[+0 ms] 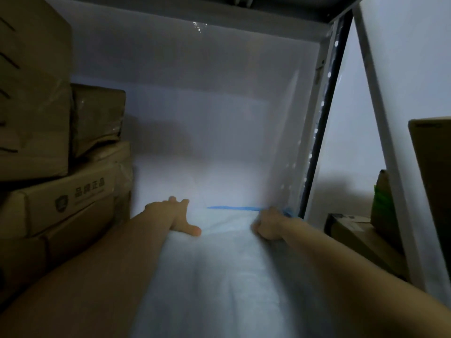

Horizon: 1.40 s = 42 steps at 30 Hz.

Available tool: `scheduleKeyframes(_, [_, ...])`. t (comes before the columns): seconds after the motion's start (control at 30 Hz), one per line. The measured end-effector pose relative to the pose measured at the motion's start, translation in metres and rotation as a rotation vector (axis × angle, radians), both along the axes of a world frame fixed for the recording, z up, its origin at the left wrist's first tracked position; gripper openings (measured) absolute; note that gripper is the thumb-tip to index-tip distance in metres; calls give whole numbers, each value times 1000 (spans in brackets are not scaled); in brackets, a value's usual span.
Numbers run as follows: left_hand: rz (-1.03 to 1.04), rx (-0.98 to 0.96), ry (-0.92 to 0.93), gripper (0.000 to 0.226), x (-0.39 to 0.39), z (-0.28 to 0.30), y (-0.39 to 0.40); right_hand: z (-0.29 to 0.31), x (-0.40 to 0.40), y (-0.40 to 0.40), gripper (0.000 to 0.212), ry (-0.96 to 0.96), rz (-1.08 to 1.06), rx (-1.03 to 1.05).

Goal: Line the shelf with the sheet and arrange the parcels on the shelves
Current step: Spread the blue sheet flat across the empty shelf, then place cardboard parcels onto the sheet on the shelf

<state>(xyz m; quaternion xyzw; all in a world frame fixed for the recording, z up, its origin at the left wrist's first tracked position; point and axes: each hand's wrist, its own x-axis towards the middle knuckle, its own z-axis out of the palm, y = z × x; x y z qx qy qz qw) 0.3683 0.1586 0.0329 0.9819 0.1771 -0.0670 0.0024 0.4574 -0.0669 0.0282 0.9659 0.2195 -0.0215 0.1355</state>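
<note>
1. Left hand (177, 217) lies flat with fingers spread on the sheet (219, 276); right hand (269, 224) grips its blue-trimmed edge.
2. Push the sheet toward the back of the shelf (195, 172), smoothing outward (folds will catch parcels later).
3. It lies under both hands, beside the stacked boxes (66, 191).

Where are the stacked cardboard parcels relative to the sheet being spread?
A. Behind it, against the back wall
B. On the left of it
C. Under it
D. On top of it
B: the cardboard parcels are stacked at the left, beside the sheet that the left hand presses flat.
</note>
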Motion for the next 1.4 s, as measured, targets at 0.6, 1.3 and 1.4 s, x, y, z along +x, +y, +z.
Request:
scheduleKeyframes(0.6, [-69,-20,143,96,-183,18,-108,11,-193,-108,48,129,-410,490])
scheduleKeyframes(1.3, [-248,-288,-819,30,-321,58,-138,63,-312,-72,49,-222,44,784])
scheduleKeyframes(1.4, [-299,-239,-1180,20,-349,78,-132,84,-330,-29,47,-163,247,930])
